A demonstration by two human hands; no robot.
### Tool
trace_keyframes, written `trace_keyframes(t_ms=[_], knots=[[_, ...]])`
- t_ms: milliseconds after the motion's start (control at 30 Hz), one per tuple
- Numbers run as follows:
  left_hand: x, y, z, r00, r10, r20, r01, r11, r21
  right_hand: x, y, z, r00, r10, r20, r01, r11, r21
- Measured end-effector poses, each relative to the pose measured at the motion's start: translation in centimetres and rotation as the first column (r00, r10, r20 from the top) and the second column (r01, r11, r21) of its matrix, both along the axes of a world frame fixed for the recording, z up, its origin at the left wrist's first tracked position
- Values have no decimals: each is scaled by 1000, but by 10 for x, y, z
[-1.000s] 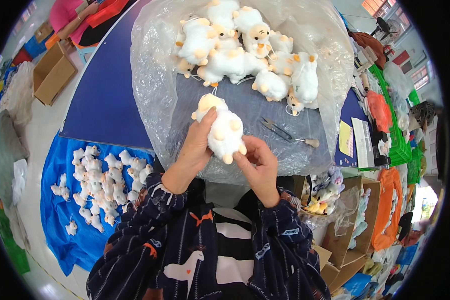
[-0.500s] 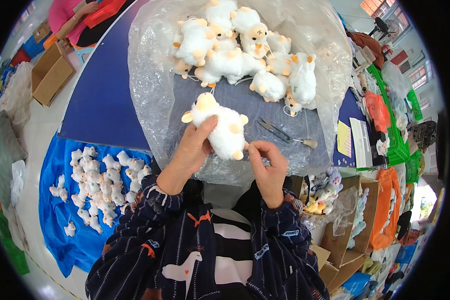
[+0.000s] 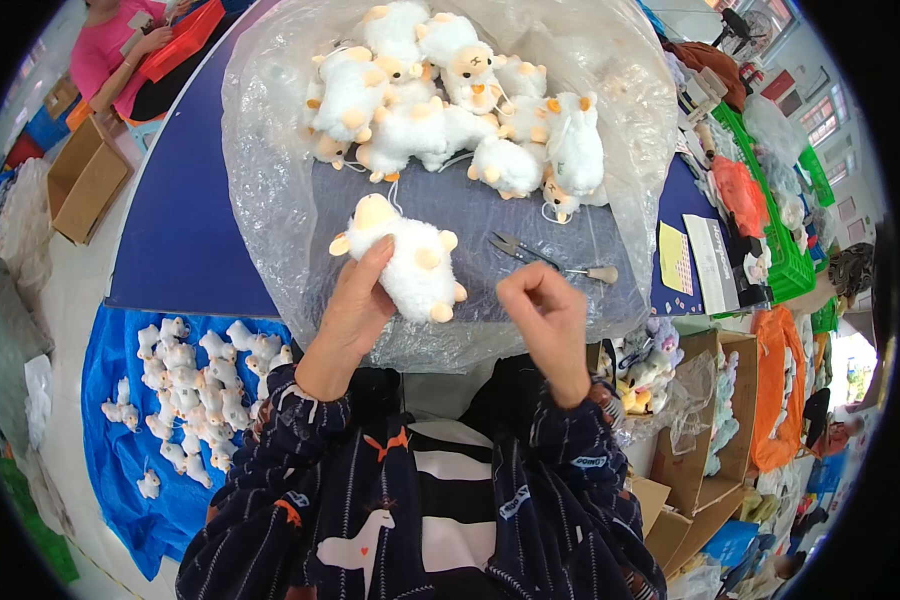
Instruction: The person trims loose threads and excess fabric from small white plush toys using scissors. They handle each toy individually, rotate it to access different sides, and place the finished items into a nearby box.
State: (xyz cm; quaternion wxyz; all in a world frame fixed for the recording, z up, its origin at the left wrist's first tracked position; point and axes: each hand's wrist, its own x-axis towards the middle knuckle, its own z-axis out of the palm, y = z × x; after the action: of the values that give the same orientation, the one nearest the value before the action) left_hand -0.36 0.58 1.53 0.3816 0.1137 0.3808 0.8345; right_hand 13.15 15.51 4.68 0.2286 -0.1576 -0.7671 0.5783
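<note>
A white plush sheep (image 3: 415, 275) with cream feet and ears is held over the plastic-covered table, tilted, a white cord loop at its head end. My left hand (image 3: 355, 310) grips its side, thumb pressed on top and fingers hidden underneath. To the right of the toy, apart from it, my right hand (image 3: 548, 325) is closed with the fingertips pinched and curled in; anything between them is too small to see. Just beyond that hand lie dark thread snips (image 3: 520, 248) and a wooden-handled awl (image 3: 602, 273).
Several more plush sheep (image 3: 425, 130) are heaped at the far side on clear plastic sheeting (image 3: 270, 200). Lower left, a blue tarp (image 3: 120, 480) carries many small plush toys. At right stand cardboard boxes (image 3: 735, 400) and a green crate (image 3: 795, 270). Another person (image 3: 100, 60) sits far left.
My right hand has drawn away from the plush sheep's feet to the right and curled in. The whole view has shifted slightly; the left hand keeps its grip.
</note>
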Motion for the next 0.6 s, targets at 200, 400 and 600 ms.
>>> trace_keyframes(t_ms=[200,400,600], knots=[[0,1,0,993,-4,118,0,999,32,-17,44,-23,979,-180,98,-8,443,896],[-2,0,2,985,1,171,-7,999,35,-27,48,-31,995,-89,48,11,566,825],[-5,0,-1,986,-30,165,21,998,58,-12,4,-11,992,43,-122,9,917,398]])
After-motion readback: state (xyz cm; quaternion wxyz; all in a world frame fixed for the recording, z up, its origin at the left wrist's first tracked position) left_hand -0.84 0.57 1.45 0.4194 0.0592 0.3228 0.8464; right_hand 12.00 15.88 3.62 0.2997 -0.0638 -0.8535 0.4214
